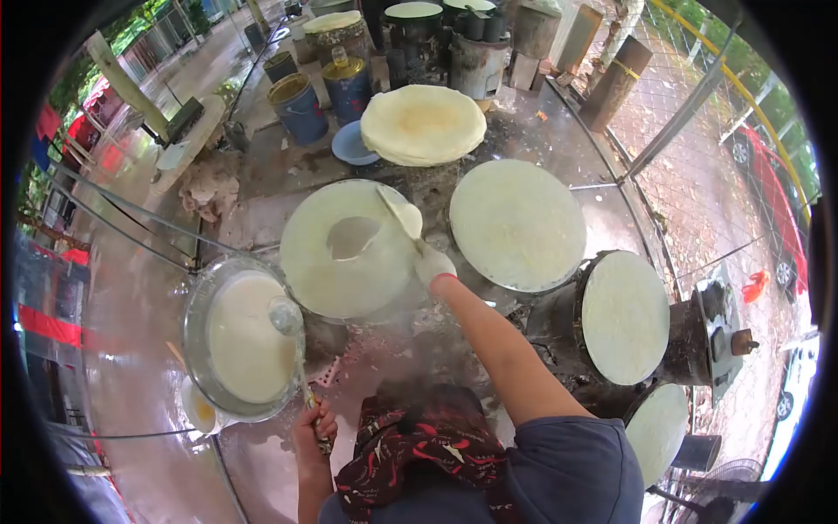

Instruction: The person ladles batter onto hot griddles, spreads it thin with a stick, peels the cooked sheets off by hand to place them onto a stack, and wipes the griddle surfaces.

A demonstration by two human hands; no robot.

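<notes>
My left hand [316, 425] is wrapped round the handle of a ladle [285, 316], whose bowl is over the right side of a large metal basin [194, 349] of pale batter [251, 341]. In my right hand [434, 265], which looks white, is a flat spreader [394, 210] lying across the upper right of a round griddle [349, 284]. Pale batter covers most of that griddle, with a greyish patch [352, 237] near its middle. A small pale mound [408, 220] is beside the spreader.
A stack of round flatbreads [423, 125] stands beyond the griddle, beside a blue bowl [353, 144]. More covered griddles [518, 224] [625, 318] curve round to the right. Buckets [298, 109] and stoves [478, 65] stand behind. A wire fence [690, 131] runs along the right.
</notes>
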